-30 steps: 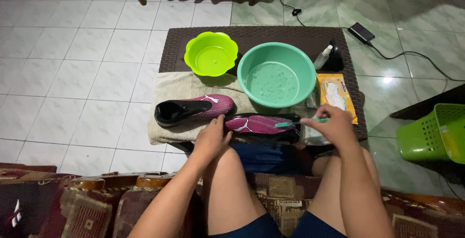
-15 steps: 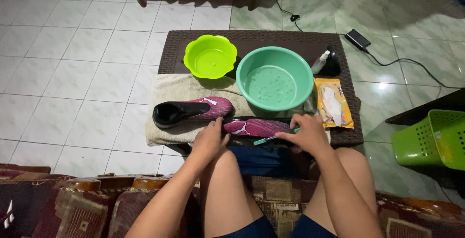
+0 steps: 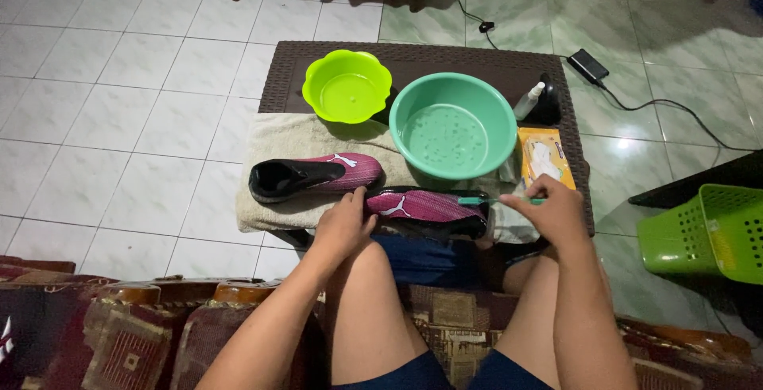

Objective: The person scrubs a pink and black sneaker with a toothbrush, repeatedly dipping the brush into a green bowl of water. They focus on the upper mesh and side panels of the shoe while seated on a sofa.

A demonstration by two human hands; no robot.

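1. The left hand [image 3: 343, 227] presses down on the heel end of the near magenta shoe [image 3: 425, 207], fingers curled over it; the right hand [image 3: 548, 211] is closed around a green toothbrush [image 3: 485, 199], whose head lies on the shoe's toe end.
2. That shoe lies on its side at the near edge of the worktop [image 3: 413, 60] (just above the person's knees), on a beige towel [image 3: 286, 140].
3. A second magenta shoe [image 3: 314, 175] lies on the towel just behind it, its black opening towards the left edge.
4. Behind the shoes stand a lime bowl [image 3: 347, 86] and a teal basin [image 3: 453, 124] holding water.
5. At the right edge lie a yellow wipes pack [image 3: 544, 160] and a small spray bottle [image 3: 528, 102].
6. A green basket [image 3: 703, 231] sits on the floor to the right.
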